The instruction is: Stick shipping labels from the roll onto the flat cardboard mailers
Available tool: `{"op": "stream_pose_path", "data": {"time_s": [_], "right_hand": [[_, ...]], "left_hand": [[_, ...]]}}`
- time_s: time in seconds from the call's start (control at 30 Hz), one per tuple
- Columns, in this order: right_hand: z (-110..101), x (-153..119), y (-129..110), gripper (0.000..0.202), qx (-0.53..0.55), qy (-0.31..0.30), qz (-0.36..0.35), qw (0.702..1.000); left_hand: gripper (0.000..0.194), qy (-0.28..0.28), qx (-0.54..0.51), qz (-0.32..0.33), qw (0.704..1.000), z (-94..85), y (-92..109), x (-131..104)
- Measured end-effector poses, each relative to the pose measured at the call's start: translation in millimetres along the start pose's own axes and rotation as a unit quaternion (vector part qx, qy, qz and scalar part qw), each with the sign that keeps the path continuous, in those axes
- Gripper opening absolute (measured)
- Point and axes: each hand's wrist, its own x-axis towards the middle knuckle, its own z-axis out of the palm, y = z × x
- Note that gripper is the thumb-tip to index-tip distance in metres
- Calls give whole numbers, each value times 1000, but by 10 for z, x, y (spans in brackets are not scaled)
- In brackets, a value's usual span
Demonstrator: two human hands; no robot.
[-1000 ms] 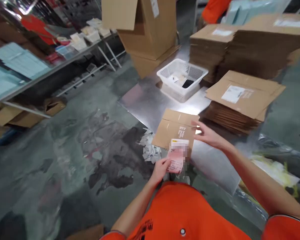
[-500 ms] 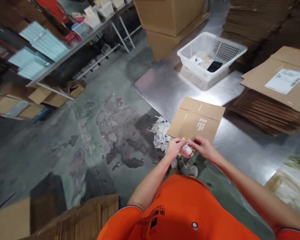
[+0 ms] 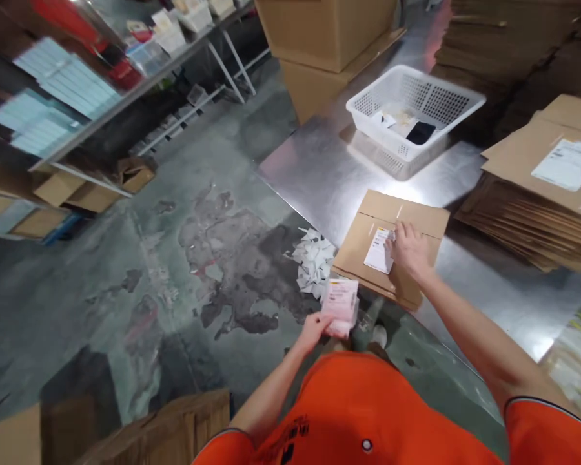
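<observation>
My left hand (image 3: 314,329) grips a stack of printed labels (image 3: 340,302) by its lower left side, held out past the table edge. My right hand (image 3: 410,248) lies with its fingers on the right side of a white label (image 3: 379,250). That label is on a flat folded cardboard box (image 3: 358,258) near the table's edge. The palm is down over the cardboard, and the fingers hold nothing that I can see.
A white plastic basket (image 3: 416,116) with small items stands farther back on the metal table (image 3: 300,168). To the right is a stack of flattened boxes (image 3: 527,219), the top one labelled. White paper scraps (image 3: 314,261) lie in a heap below the table edge.
My hands have moved apart. A label now lies on the cardboard under my right hand, while my left hand has drawn back toward me with the label stack.
</observation>
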Motion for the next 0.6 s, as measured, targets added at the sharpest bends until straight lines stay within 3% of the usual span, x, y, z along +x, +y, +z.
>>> {"op": "stream_pose_path", "data": {"time_s": [0.13,0.23,0.3,0.33,0.4,0.47,0.53,0.6], "right_hand": [[289,-268,-312,57,14,-34,-80,996],[363,-688,-445,57,32,-101,-189,976],[287,-944,-346,52,33,-111,-197,974],[220,-1038,-240,51,27,-83,-149,985],[54,-1156,25,51,20,20,41,999],[-117,-1217,260,53,59,75,227,969],[-286,-1260,388,52,144,65,311,937],[-489,-1281,438,51,229,70,305,922]], "left_hand": [[46,57,-27,77,995,-2,446,367],[40,15,-13,128,992,136,763,619],[33,-10,8,164,986,214,855,651],[31,-16,17,181,983,241,860,626],[31,-20,32,187,982,277,804,518],[35,-22,30,142,989,309,700,371],[40,-21,6,85,996,345,598,218],[45,-14,-44,53,998,384,532,81]]}}
